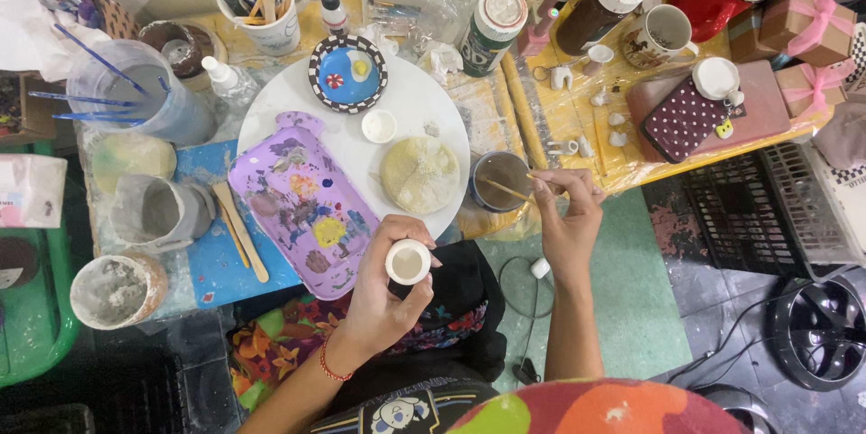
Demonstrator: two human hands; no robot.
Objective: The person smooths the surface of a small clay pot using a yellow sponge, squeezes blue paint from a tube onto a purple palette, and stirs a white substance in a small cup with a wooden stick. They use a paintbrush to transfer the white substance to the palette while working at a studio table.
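Observation:
My left hand (383, 294) grips a small white round cup (408, 263), its opening facing up, held over my lap just below the table edge. My right hand (566, 217) pinches a thin wooden-handled brush (505, 189) whose tip dips into a small cup of murky brown water (501, 180). Between the hands lies a purple paint-stained palette (302, 199) on a round white board (424, 100), beside a pale clay disc (419, 174).
A blue-painted dish with checkered rim (348, 73), a tiny white cup (379, 125), a brush jar of water (135, 96), a mug of tools (266, 5), paint bottles (492, 28), grey plaster pots (158, 213), a dotted case (686, 118), gift boxes (812, 23), and a black crate (758, 208) crowd the table.

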